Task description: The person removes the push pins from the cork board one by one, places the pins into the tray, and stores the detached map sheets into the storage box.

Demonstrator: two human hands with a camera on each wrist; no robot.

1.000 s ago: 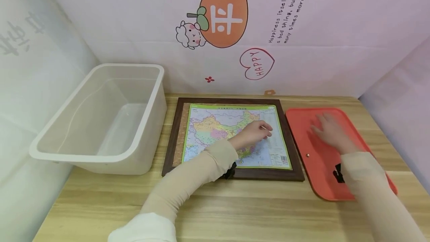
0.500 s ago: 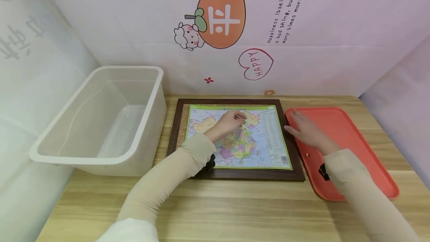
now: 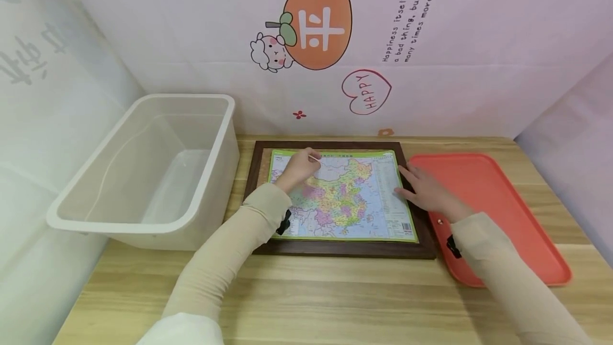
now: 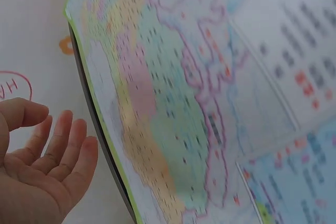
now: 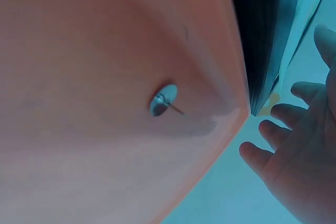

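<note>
A colourful map [image 3: 335, 196] with a green border lies on a cork board [image 3: 265, 161] set in a dark wooden frame [image 3: 345, 249]. My left hand [image 3: 299, 169] is over the map's upper left part. In the left wrist view the left hand [image 4: 47, 166] has loosely bent fingers, thumb apart, and nothing held. My right hand [image 3: 428, 190] reaches across the frame's right side, its fingertips over the map's right edge. Its fingers [image 5: 286, 114] are spread and hold nothing. One metal thumbtack [image 5: 164, 99] lies point up on the red tray [image 3: 488, 190].
A large translucent white bin [image 3: 210, 190] stands to the left of the board. The tray sits right beside the frame's right side. A printed cloth wall [image 3: 206, 25] rises behind the wooden table [image 3: 306, 297].
My left hand has moved left across the map, from its right part to its upper left. My right hand has come left from over the tray to the board's right edge.
</note>
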